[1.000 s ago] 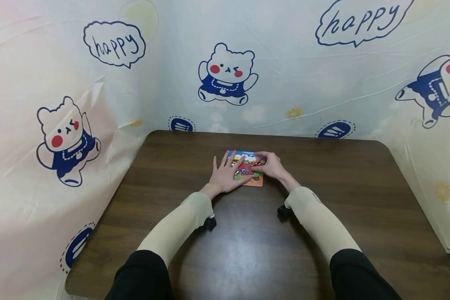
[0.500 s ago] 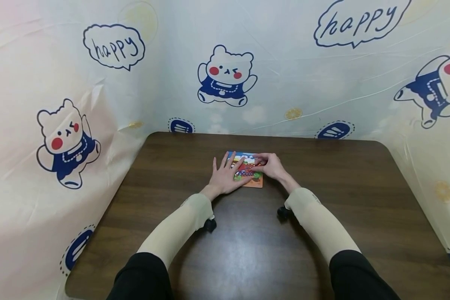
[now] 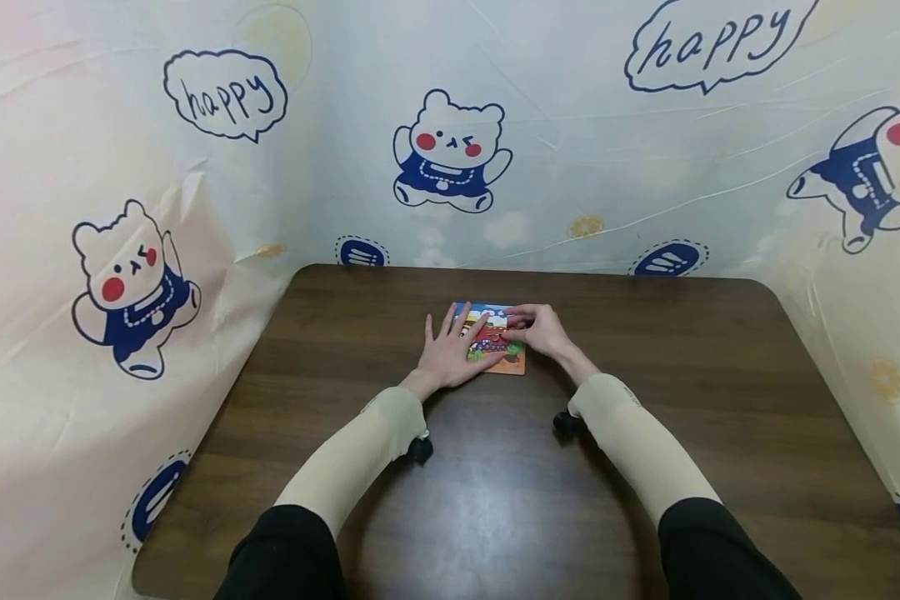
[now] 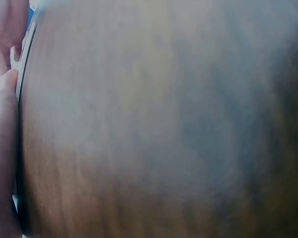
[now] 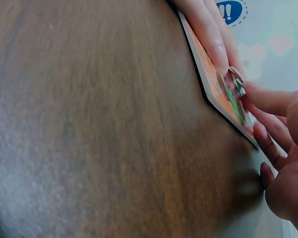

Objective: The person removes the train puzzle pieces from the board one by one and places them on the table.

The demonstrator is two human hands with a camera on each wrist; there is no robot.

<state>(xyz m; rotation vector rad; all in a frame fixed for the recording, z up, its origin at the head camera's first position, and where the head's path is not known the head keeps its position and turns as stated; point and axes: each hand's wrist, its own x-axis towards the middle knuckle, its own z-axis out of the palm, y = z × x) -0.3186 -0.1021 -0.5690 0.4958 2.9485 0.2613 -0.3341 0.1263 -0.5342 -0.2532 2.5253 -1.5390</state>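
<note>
Barely shifted, both hands press colourful puzzle board (image 3: 504, 350).

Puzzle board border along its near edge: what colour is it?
Orange on the puzzle board, clearest in the head view, below the left hand.

Dark wood-grain table (image 3: 645, 400) with slight sheen; glossy printed card puzzle board (image 3: 512, 362); crinkled shiny plastic sheet (image 3: 607, 167).

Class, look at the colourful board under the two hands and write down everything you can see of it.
The board is a thin, flat, stiff-looking rectangle lying on the brown table. Its face bears a bright picture in blue, red and green with an orange lower edge; details are too small to read. The left hand rests flat over its left part, fingers spread. The right hand touches its right part with its fingertips.
</note>
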